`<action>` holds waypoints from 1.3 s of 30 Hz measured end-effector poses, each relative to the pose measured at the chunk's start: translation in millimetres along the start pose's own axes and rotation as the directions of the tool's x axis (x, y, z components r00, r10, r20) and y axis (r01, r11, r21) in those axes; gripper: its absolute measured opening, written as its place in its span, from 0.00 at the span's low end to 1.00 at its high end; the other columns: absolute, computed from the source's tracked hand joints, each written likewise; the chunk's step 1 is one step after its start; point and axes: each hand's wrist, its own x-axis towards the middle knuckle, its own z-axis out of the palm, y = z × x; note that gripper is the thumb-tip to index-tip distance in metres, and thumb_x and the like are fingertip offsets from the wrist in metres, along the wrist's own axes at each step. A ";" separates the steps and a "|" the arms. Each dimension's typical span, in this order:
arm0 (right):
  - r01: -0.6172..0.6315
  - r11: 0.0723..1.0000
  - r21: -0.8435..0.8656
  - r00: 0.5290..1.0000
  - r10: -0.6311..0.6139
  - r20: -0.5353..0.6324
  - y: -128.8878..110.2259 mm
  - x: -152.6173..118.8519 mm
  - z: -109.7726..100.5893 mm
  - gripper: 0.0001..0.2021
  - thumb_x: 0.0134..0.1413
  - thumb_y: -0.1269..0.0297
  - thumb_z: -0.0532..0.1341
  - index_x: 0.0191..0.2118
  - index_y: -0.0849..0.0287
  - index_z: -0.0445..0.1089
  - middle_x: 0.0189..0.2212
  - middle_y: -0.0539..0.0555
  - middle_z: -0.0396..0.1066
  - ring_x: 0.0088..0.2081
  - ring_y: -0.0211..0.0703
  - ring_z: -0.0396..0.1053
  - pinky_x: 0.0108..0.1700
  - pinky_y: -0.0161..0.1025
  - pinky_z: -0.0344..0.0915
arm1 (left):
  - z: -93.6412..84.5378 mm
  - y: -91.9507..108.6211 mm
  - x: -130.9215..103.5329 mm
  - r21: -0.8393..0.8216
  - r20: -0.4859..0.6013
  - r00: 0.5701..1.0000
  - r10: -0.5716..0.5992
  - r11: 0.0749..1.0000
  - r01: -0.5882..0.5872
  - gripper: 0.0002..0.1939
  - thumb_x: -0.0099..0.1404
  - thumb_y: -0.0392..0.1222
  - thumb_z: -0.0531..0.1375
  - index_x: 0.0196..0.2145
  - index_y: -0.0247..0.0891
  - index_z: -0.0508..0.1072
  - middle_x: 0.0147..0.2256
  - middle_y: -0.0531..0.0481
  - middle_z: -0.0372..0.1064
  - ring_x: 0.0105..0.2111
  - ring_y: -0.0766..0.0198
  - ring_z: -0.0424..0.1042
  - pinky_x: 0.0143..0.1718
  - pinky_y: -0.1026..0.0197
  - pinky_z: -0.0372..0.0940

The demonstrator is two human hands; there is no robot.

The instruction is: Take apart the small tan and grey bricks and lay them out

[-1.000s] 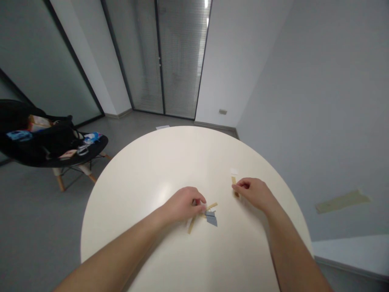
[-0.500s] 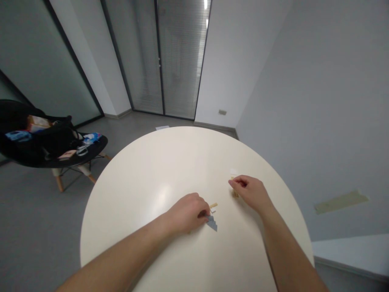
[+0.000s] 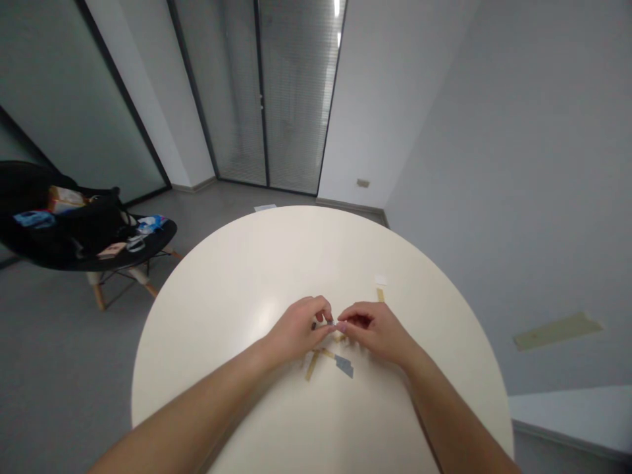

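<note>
My left hand (image 3: 302, 329) is closed in a pinch, its thumb and fingertips holding something small and pale that I cannot make out. My right hand (image 3: 375, 330) is closed too, fingertips meeting the left ones at the same spot; what it pinches is hidden. Just below the hands, a grey stepped piece (image 3: 344, 367) lies on the round table (image 3: 296, 250). Left of it is a tan strip (image 3: 312, 366), with another thin tan strip (image 3: 326, 353) touching the grey piece. More small tan bits sit partly hidden under the fingertips.
Beyond my right hand lie a small white piece (image 3: 380, 280) and a tan strip (image 3: 380, 294). A black chair (image 3: 148, 247) with a bag and packets stands to the left. A wall (image 3: 518, 164) rises on the right, with a glass partition (image 3: 296, 99) behind the table.
My right hand has moved left to meet my left hand. My left hand has shifted slightly up, away from the grey piece, uncovering the tan strips.
</note>
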 end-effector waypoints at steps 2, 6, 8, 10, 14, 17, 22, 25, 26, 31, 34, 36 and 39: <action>0.010 1.000 0.020 1.000 -0.011 0.012 -1.0 0.7 4.4 0.11 0.52 0.56 0.63 0.32 0.59 0.76 0.23 0.51 0.71 0.24 0.35 0.62 0.27 0.32 0.57 | -1.3 0.0 -0.5 -0.016 -0.023 1.000 0.019 1.000 -0.020 0.06 0.61 0.42 0.61 0.31 0.38 0.67 0.30 0.53 0.66 0.32 0.65 0.66 0.36 0.64 0.59; 0.027 0.999 0.020 1.000 -0.027 -0.012 1.1 2.2 4.6 0.10 0.52 0.57 0.63 0.32 0.59 0.76 0.25 0.52 0.72 0.25 0.35 0.63 0.27 0.32 0.58 | -2.6 2.1 -0.7 -0.109 -0.049 0.999 0.004 0.994 -0.009 0.03 0.61 0.39 0.60 0.33 0.39 0.68 0.32 0.53 0.69 0.34 0.65 0.68 0.39 0.63 0.61; 0.044 0.999 0.012 0.999 -0.044 -0.025 2.1 2.6 3.0 0.09 0.52 0.58 0.63 0.32 0.59 0.76 0.27 0.52 0.73 0.25 0.35 0.63 0.27 0.32 0.59 | -1.9 2.2 0.1 -0.190 -0.059 0.998 -0.019 0.982 0.007 0.03 0.61 0.37 0.60 0.34 0.39 0.69 0.33 0.52 0.70 0.35 0.65 0.69 0.40 0.63 0.63; 0.052 0.998 0.020 0.998 -0.051 -0.032 2.7 2.7 2.0 0.09 0.51 0.60 0.64 0.32 0.59 0.76 0.28 0.53 0.73 0.25 0.34 0.63 0.27 0.32 0.59 | 0.1 0.8 1.2 -0.299 -0.054 0.997 -0.048 0.954 0.030 0.04 0.61 0.36 0.60 0.35 0.38 0.68 0.33 0.51 0.72 0.35 0.65 0.71 0.40 0.62 0.64; 0.008 0.998 0.055 0.999 -0.006 -0.039 2.4 2.2 2.2 0.08 0.50 0.61 0.63 0.32 0.60 0.75 0.26 0.53 0.72 0.25 0.35 0.65 0.27 0.32 0.61 | 6.1 -3.2 2.9 -0.506 -0.043 0.993 -0.110 0.859 0.073 0.06 0.60 0.37 0.61 0.36 0.36 0.68 0.35 0.47 0.73 0.37 0.63 0.74 0.41 0.61 0.66; -0.016 0.998 0.065 0.999 0.018 -0.044 1.0 1.9 3.7 0.07 0.49 0.63 0.63 0.33 0.60 0.75 0.25 0.52 0.72 0.24 0.35 0.65 0.27 0.32 0.61 | 8.6 -3.8 2.9 -0.594 -0.010 0.986 -0.169 0.794 0.131 0.08 0.60 0.37 0.61 0.38 0.36 0.69 0.34 0.46 0.74 0.34 0.63 0.74 0.35 0.64 0.65; -0.005 1.000 0.021 0.993 0.007 -0.120 3.4 2.2 -0.3 0.14 0.48 0.65 0.60 0.41 0.60 0.74 0.24 0.50 0.71 0.24 0.35 0.64 0.27 0.32 0.61 | 6.5 -0.9 2.8 -0.629 0.039 0.971 -0.236 0.750 0.208 0.12 0.59 0.40 0.62 0.41 0.36 0.70 0.31 0.46 0.75 0.29 0.65 0.72 0.27 0.67 0.61; -0.084 0.994 -0.074 0.968 0.064 -0.241 16.0 1.1 -16.5 0.15 0.47 0.64 0.58 0.42 0.60 0.75 0.25 0.50 0.71 0.24 0.35 0.64 0.29 0.33 0.62 | 4.8 -2.0 4.1 -0.566 -0.027 0.972 -0.234 0.805 0.178 0.10 0.58 0.40 0.63 0.38 0.36 0.71 0.29 0.49 0.72 0.27 0.67 0.69 0.27 0.67 0.60; -0.130 0.986 -0.101 0.955 0.097 -0.279 22.5 0.0 -24.4 0.15 0.46 0.63 0.58 0.41 0.60 0.75 0.25 0.50 0.72 0.24 0.36 0.65 0.30 0.33 0.62 | 4.7 -3.1 4.6 -0.550 -0.040 0.971 -0.235 0.817 0.175 0.09 0.58 0.40 0.63 0.37 0.36 0.72 0.28 0.50 0.71 0.26 0.68 0.68 0.27 0.67 0.60; -0.449 0.874 -0.187 0.842 0.344 -0.415 57.1 -9.2 -64.1 0.13 0.44 0.61 0.59 0.35 0.60 0.76 0.22 0.51 0.73 0.23 0.38 0.67 0.28 0.34 0.60 | 5.9 -9.8 6.5 -0.521 -0.043 0.968 -0.248 0.832 0.191 0.09 0.59 0.41 0.60 0.36 0.36 0.72 0.28 0.50 0.70 0.27 0.67 0.68 0.27 0.66 0.60; -0.574 0.782 -0.243 0.804 0.482 -0.347 67.6 -13.1 -73.2 0.10 0.44 0.61 0.59 0.30 0.59 0.76 0.20 0.52 0.73 0.23 0.40 0.68 0.28 0.35 0.59 | 7.0 -13.1 6.5 -0.495 -0.031 0.967 -0.252 0.845 0.204 0.09 0.60 0.42 0.60 0.36 0.35 0.72 0.27 0.51 0.69 0.26 0.67 0.68 0.28 0.65 0.60; -0.594 0.750 -0.291 0.801 0.517 -0.302 69.9 -13.4 -72.5 0.10 0.45 0.62 0.59 0.28 0.58 0.77 0.20 0.52 0.73 0.24 0.40 0.68 0.28 0.35 0.59 | 7.8 -15.3 6.3 -0.479 -0.020 0.967 -0.253 0.852 0.213 0.09 0.60 0.43 0.60 0.36 0.35 0.72 0.26 0.51 0.69 0.26 0.67 0.67 0.27 0.65 0.60; -0.587 0.743 -0.320 0.809 0.522 -0.272 70.6 -12.0 -67.6 0.10 0.45 0.61 0.60 0.28 0.58 0.78 0.20 0.53 0.74 0.24 0.41 0.68 0.28 0.36 0.58 | 8.6 -18.0 5.9 -0.465 -0.006 0.969 -0.246 0.859 0.215 0.10 0.60 0.44 0.60 0.37 0.35 0.72 0.25 0.51 0.69 0.26 0.66 0.68 0.27 0.64 0.60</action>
